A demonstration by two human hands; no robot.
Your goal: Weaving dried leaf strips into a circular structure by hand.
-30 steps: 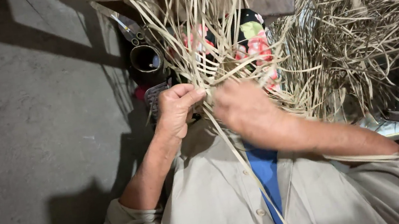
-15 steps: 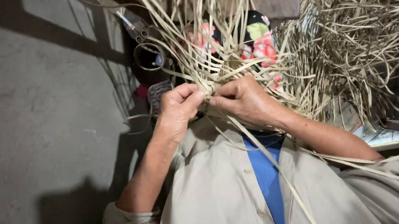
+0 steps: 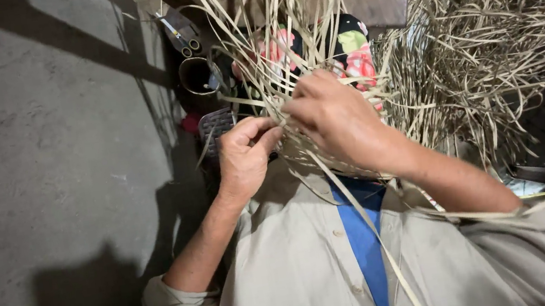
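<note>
The left hand [image 3: 244, 151] was curled nearly shut, thumb and forefinger pinching the pale straw strips [image 3: 287, 51] where they crossed. Just beside it, touching the same crossing, the right hand [image 3: 333, 117] had its fingers bent over the strips, gripping several. From the hands the strips ran long and narrow, fanning upward and away, while a few loose ends trailed down across the beige shirt [image 3: 296, 270]. Behind the hands sat a black cloth with pink and green flowers [image 3: 350, 46]. Beyond the left hand stood a dark tube [image 3: 198, 78] and scissors [image 3: 184, 39]. Past the right hand lay a tangled heap of straw [image 3: 498, 36]
</note>
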